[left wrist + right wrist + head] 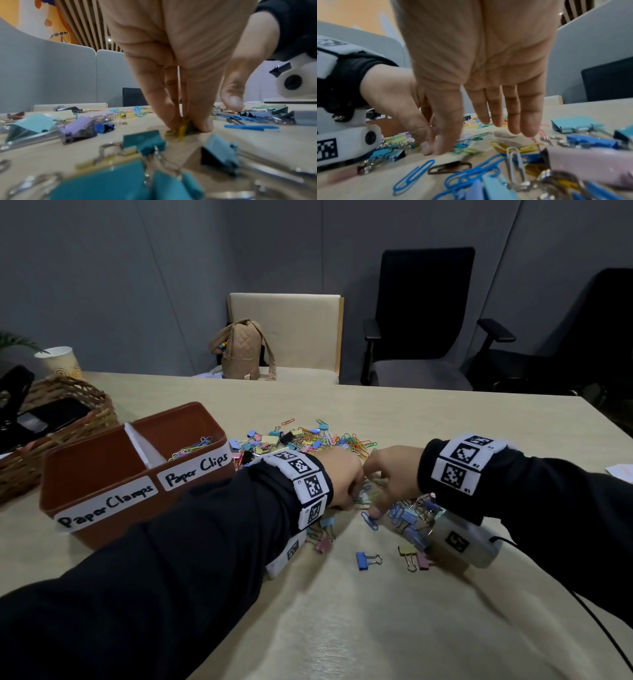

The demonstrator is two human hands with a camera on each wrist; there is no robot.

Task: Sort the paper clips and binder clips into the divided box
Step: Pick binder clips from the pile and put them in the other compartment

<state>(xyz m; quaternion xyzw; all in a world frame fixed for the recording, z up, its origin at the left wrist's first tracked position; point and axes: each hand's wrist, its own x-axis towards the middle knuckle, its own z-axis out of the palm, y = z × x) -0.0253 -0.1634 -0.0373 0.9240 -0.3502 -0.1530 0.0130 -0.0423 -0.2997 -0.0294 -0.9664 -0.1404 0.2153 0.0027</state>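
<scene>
My left hand (342,477) is down on the table (342,611), and its fingers (164,108) are brought together at the tips, where they pinch a small bunch of yellow and green paper clips (180,129) against the table top. My right hand (394,474) is just beside it, nearly touching, with the fingers (513,115) straight and spread a little; they hang above the clips and hold nothing. Loose paper clips lie under this hand, among them a blue paper clip (414,174), a brown one (450,167) and a white one (517,167). Binder clips are mixed between them and lie close around both my wrists: a teal binder clip (144,140) in front of the left wrist, a purple one (78,129) to its side, a blue binder clip (364,559) alone on the table near me. The big pile of clips (308,440) is behind my hands, so my arms reach over the near ones. The divided box (102,474) stands to the left, apart from the hands, with labels "Paper Clamps" and "Paper Clips"; some paper clips are already in the far compartment (195,445). Beside the box is a wicker basket (68,405) and a paper cup (61,361). Across the table I see a beige chair (291,313) with a tan backpack (243,350), and a black office chair (421,309).
</scene>
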